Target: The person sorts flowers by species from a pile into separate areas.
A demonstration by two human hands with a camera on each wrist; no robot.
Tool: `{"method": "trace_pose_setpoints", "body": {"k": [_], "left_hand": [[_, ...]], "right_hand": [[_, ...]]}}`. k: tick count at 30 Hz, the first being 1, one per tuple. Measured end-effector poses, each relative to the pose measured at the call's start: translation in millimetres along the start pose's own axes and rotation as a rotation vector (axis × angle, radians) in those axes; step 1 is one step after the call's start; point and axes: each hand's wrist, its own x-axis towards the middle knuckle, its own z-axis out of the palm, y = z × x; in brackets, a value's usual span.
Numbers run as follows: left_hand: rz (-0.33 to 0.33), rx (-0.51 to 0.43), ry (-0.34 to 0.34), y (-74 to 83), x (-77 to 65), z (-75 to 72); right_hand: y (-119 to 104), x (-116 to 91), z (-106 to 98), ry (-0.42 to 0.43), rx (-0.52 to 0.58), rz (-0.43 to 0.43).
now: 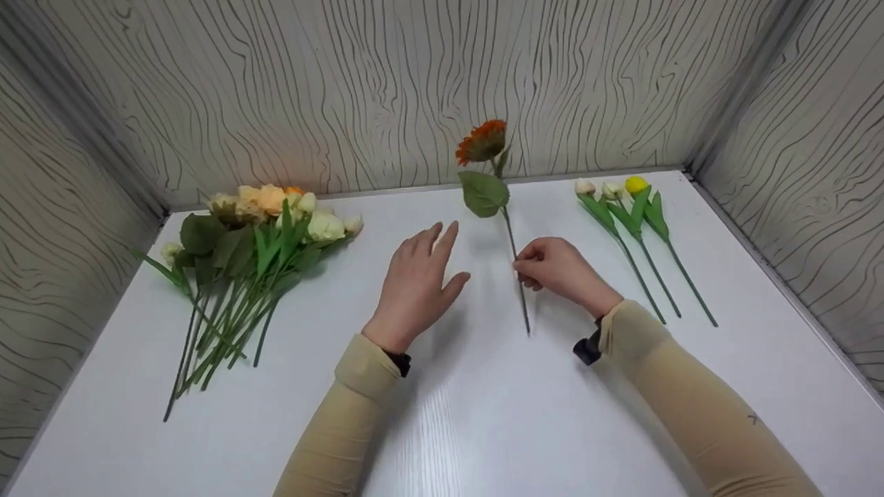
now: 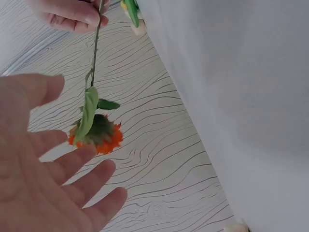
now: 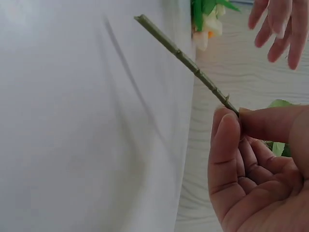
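Right grip (image 1: 558,269) pinches orange flower (image 1: 483,143), well inside table's side edges (image 1: 768,276).

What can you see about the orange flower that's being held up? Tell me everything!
The orange flower has ragged petals, a green underside, a broad green leaf and a thin, knobbly green stem. It looks artificial, perhaps fabric and plastic. The right hand pinches the stem, holding it above the white table, bloom toward the patterned wall.

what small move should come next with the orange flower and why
Probably bring the left hand in to steady the orange flower: the right hand alone pinches its stem, while the left hand is empty and close by, not touching it.
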Motion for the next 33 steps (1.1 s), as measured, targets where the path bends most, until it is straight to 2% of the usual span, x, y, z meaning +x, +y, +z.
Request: {"method": "trace_pose_setpoints", "body": {"k": [4,7,11,17,25,33], "left_hand": [[0.08,0.093,-0.12,16.9,-1.8,7.6],[0.149,0.135,-0.161,30.4,-5.0,15.5],[0.214,0.154,-0.197,40.7,-9.8,23.7],[0.203,0.136,-0.246,42.9,-13.1,29.8],[0.186,0.115,-0.279,41.6,-13.8,30.1],[0.186,0.125,-0.282,38.6,-14.5,31.6]], "right_hand": [[19.3,3.5,-28.4,-0.021,-0.061,0.081],[32.9,3.3,-39.6,-0.035,-0.086,0.126],[42.5,4.0,-41.8,-0.063,-0.1,0.181],[45.0,6.5,-36.4,-0.093,-0.093,0.21],[42.9,6.1,-30.5,-0.062,-0.115,0.152],[40.6,5.0,-29.3,-0.047,-0.135,0.168]]}}
